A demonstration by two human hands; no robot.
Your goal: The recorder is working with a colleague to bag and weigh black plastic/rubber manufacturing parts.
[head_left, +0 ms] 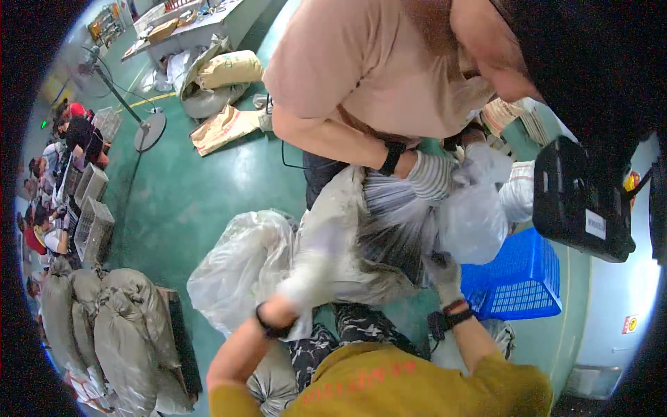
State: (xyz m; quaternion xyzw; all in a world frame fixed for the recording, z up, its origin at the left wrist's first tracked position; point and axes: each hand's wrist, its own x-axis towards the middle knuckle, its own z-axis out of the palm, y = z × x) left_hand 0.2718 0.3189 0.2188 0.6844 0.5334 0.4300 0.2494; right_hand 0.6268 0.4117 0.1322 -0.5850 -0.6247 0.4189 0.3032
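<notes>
Red lettering is borne on the wearer's mustard shirt [375, 379]. The left hand [313, 274], white-gloved, is blurred by motion in front of a grey sack [340, 201]; how far it is opened, and whether anything is gripped, cannot be told. The right hand [445, 278], also gloved, is set with bent fingers against the lower right side of a plastic bag [396, 215]; whether a fold is pinched cannot be told. The bag, filled with something dark, is bordered by the sack at its left and below, and its upper part is held by a co-worker's gloved hand [431, 177]. A white label is carried by a black case [580, 187]. Toward the right edge of the floor [174, 208], a blue basket [517, 274] is placed; beyond, a red-marked sign [629, 324] is fixed to the wall. Farther off, a red-printed tan sack [226, 128] is laid before the worktop's [240, 28] near edge.
</notes>
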